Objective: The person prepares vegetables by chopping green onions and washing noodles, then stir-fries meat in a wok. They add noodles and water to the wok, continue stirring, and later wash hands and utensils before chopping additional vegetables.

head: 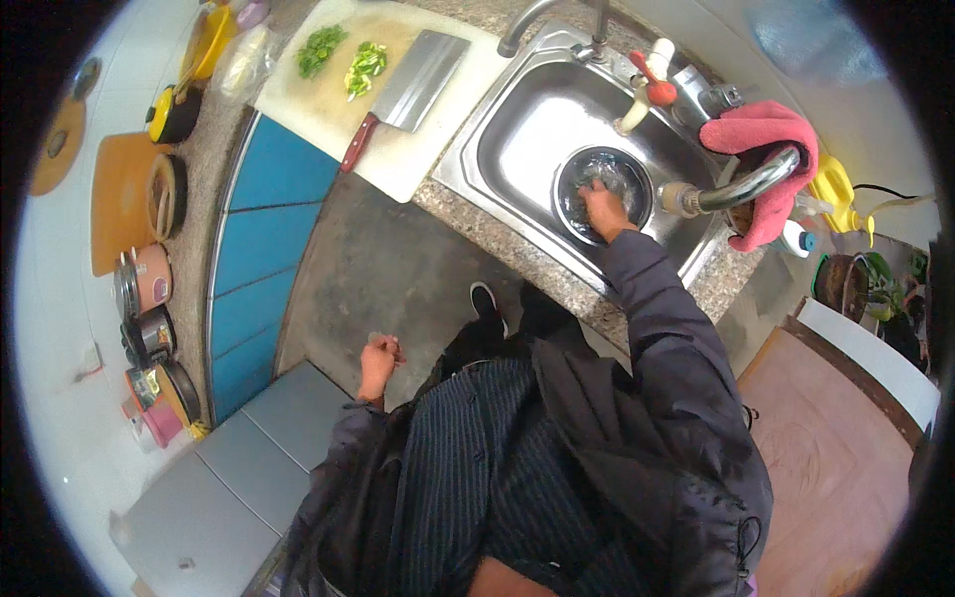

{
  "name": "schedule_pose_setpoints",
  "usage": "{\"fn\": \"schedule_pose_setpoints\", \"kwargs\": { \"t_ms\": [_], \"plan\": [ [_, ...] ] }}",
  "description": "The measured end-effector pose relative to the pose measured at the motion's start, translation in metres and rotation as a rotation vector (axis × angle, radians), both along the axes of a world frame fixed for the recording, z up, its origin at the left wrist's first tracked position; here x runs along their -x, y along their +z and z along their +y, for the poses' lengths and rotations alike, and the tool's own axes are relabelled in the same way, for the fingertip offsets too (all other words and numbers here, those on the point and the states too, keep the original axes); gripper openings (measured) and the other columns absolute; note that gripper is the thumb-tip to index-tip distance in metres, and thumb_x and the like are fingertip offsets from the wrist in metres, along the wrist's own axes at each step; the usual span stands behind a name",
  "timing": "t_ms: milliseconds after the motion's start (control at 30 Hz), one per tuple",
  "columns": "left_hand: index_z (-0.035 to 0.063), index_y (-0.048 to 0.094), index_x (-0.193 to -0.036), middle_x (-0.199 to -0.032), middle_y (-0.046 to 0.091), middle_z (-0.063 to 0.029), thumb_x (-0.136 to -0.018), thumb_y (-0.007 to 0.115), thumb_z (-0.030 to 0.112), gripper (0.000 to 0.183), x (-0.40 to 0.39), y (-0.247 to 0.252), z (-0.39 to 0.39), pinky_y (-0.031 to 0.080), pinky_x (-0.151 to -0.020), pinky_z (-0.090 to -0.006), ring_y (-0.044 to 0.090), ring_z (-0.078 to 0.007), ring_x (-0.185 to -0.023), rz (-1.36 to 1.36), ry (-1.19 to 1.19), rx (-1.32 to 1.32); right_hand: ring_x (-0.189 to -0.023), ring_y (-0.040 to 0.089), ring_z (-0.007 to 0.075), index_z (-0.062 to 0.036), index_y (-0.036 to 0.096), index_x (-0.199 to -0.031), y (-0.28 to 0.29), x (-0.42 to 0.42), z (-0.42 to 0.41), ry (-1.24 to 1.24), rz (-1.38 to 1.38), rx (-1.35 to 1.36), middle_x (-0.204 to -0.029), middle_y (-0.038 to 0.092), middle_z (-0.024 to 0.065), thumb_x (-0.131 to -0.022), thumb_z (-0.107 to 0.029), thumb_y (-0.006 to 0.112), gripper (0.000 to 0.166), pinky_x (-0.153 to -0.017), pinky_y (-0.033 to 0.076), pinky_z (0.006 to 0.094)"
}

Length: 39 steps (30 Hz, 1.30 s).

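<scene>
My right hand [606, 212] reaches over the near rim of a round dark-lined metal bowl [561, 200] in the stainless steel sink [515, 142]. Its fingers are down at the rippling clear water [608, 173] in the bowl; whether they grip anything is hidden. My left hand [379, 366] hangs low at my side above the floor, its fingers curled. No object shows clearly in it. Left of the sink, a cleaver [421, 78] with a red-brown handle lies on a white cutting board [418, 160], beside chopped scallion [366, 71] and chopped green herbs [321, 52].
A metal faucet [541, 11] rises behind the sink. A tap with a red handle [656, 88], a curved chrome pipe [753, 186] and a pink towel [776, 142] crowd its right side. Pots and lids [153, 276] line the left counter. A brown tabletop [828, 448] stands at right.
</scene>
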<state>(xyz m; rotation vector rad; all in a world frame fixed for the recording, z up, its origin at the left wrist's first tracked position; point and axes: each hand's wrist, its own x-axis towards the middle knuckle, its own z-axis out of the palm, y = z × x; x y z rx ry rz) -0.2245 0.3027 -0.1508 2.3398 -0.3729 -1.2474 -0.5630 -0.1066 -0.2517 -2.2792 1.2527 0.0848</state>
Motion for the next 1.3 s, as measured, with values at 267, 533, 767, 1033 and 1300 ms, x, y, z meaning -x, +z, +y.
{"fn": "schedule_pose_setpoints", "kwargs": {
  "t_ms": [267, 533, 767, 1033, 1300],
  "plan": [
    [-0.0007, 0.061, -0.094, -0.073, 0.062, -0.0054, -0.088, 0.054, 0.015, 0.018, -0.013, 0.03, -0.12, 0.047, -0.051, -0.0243, 0.058, -0.0113, -0.057, 0.022, -0.119, 0.155, -0.087, 0.061, 0.0327, -0.0016, 0.061, -0.099, 0.024, 0.015, -0.003, -0.361, -0.247, -0.36, -0.092, 0.064, 0.0188, -0.073, -0.018, 0.066, 0.031, -0.077, 0.045, 0.0373],
    [-0.0008, 0.06, -0.099, -0.081, 0.065, -0.009, -0.09, 0.053, 0.019, 0.024, 0.013, 0.052, -0.268, 0.05, -0.057, -0.0249, 0.061, -0.0136, -0.064, 0.32, -0.442, 0.388, -0.086, 0.06, 0.0221, -0.0004, 0.059, -0.104, 0.093, 0.008, 0.014, -0.791, -0.555, -0.412, -0.095, 0.064, 0.013, -0.076, -0.017, 0.065, 0.033, -0.077, 0.046, 0.0315],
    [-0.0009, 0.051, -0.11, -0.092, 0.061, -0.014, -0.092, 0.047, 0.042, 0.047, 0.1, 0.044, -0.373, 0.051, -0.072, -0.0308, 0.063, -0.0226, -0.084, 0.932, -0.572, 0.265, -0.087, 0.062, 0.0291, -0.0016, 0.056, -0.106, 0.146, -0.012, 0.029, -0.827, -0.512, -0.095, -0.092, 0.063, 0.0188, -0.078, -0.018, 0.065, 0.033, -0.074, 0.046, 0.0356],
    [0.0026, 0.053, -0.102, -0.097, 0.058, -0.0092, -0.093, 0.046, 0.038, 0.037, 0.178, 0.02, -0.406, 0.046, -0.083, -0.0373, 0.057, -0.0223, -0.089, 1.349, -0.028, 0.029, -0.112, 0.047, 0.0392, -0.0014, 0.05, -0.115, 0.171, -0.055, 0.057, -0.378, -0.005, 0.214, -0.114, 0.053, 0.0198, -0.08, -0.016, 0.056, 0.038, -0.095, 0.035, 0.0518],
    [0.0035, 0.055, -0.097, -0.088, 0.06, -0.0072, -0.095, 0.046, 0.025, 0.024, 0.179, -0.011, -0.411, 0.05, -0.071, -0.0331, 0.059, -0.0195, -0.078, 1.144, -0.125, 0.104, -0.111, 0.049, 0.0337, -0.0091, 0.058, -0.112, 0.19, -0.045, 0.072, -0.287, -0.026, 0.322, -0.122, 0.051, 0.0143, -0.077, -0.008, 0.053, 0.036, -0.095, 0.039, 0.0451]
  ]
}}
